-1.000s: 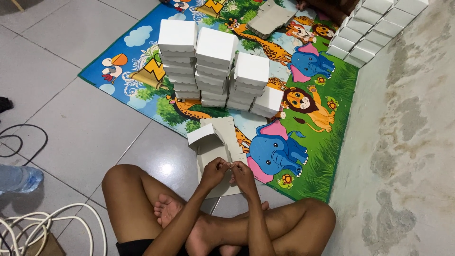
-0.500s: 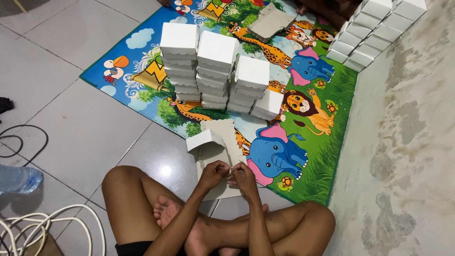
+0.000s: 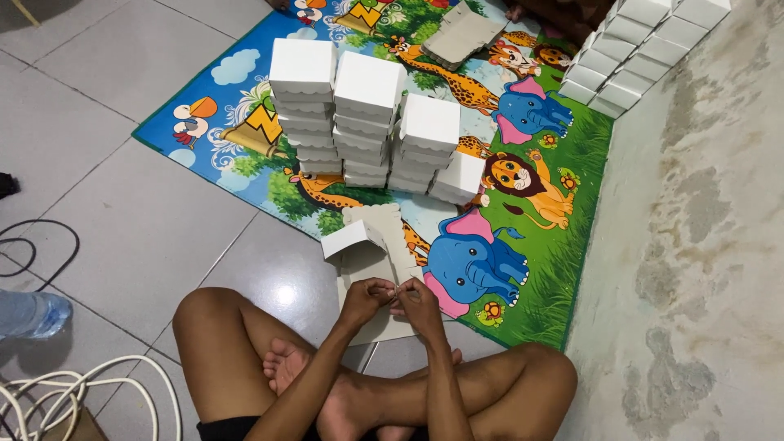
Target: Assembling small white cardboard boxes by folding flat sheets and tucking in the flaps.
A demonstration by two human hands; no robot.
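I sit cross-legged on the tiled floor. My left hand [image 3: 365,299] and my right hand [image 3: 421,305] meet over the near edge of a partly folded cardboard box blank [image 3: 371,255], fingers pinching its flap. One white end of the blank stands up at its far left. Beyond it, on a colourful animal play mat [image 3: 523,245], stand three stacks of folded white boxes [image 3: 367,122], with one box leaning at the right end.
A flat pile of unfolded cardboard [image 3: 465,33] lies at the mat's far end. More white boxes [image 3: 637,45] line the rough grey wall at the top right. White cable [image 3: 73,392], a black cable [image 3: 41,245] and a plastic bottle [image 3: 28,314] lie at the left.
My hands have stayed on the box blank, moving closer together over its near flap. The view has shifted slightly; the stacks are unchanged.
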